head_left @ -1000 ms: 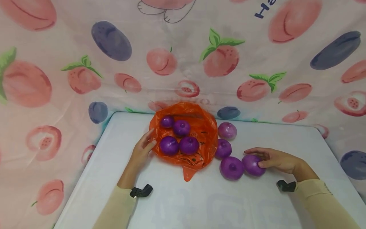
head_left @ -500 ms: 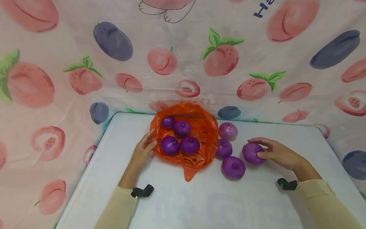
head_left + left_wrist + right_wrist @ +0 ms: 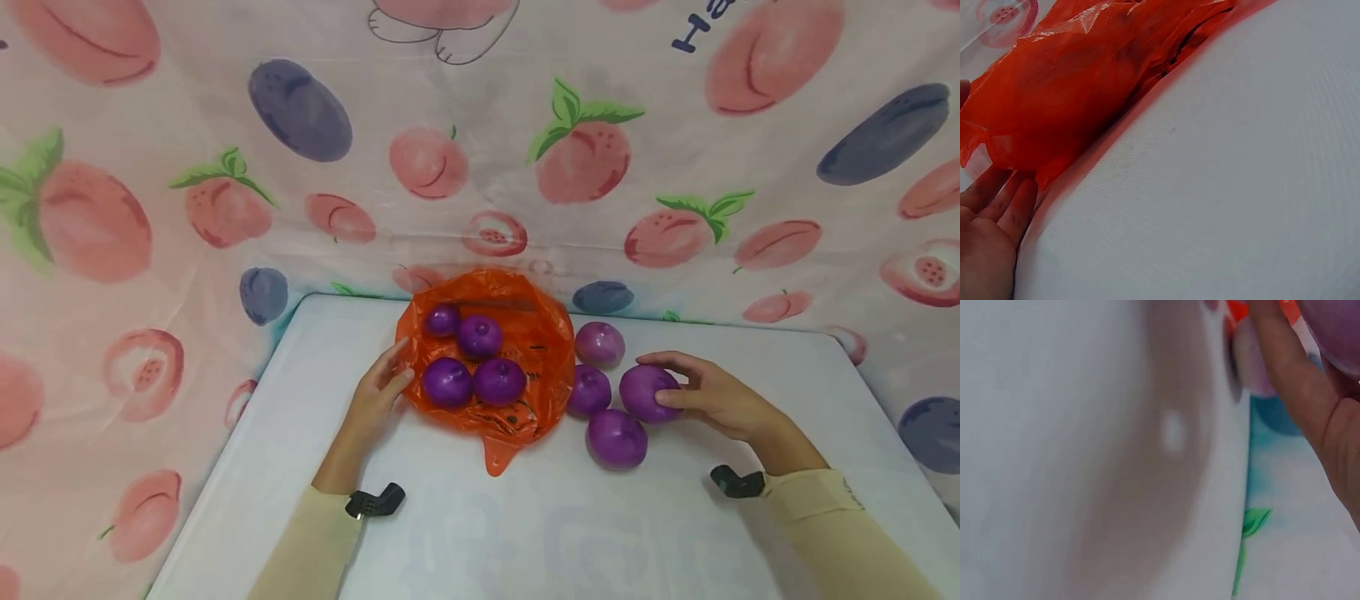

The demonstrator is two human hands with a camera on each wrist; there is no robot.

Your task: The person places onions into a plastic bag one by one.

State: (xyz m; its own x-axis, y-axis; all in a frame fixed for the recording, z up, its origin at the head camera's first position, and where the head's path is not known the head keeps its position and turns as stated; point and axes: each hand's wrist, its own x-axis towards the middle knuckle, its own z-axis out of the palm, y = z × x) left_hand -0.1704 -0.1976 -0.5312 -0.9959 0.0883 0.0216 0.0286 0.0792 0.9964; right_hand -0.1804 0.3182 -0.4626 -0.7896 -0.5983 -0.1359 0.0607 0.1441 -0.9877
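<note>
While the right hand [image 3: 712, 398] curled its fingers and thumb around a round, glossy purple onion-shaped ball [image 3: 647, 392], that ball sat just above the white tabletop [image 3: 525, 533], close beside three similar purple balls [image 3: 617, 437] lying to the right of the bag. The left hand [image 3: 375, 392] lay with fingers nearly straight against the left edge of a thin, crinkled orange plastic bag [image 3: 536, 350], which was spread open and held four more purple balls [image 3: 447, 382]. In the left wrist view the fingertips [image 3: 1019, 200] touched the bag's film [image 3: 1072, 81] without pinching it. The held ball looked light, smooth and rigid, probably a little slippery, so a wrap around its widest part seemed the safest hold. The bag looked limp and prone to sliding, best steadied at its rim.
</note>
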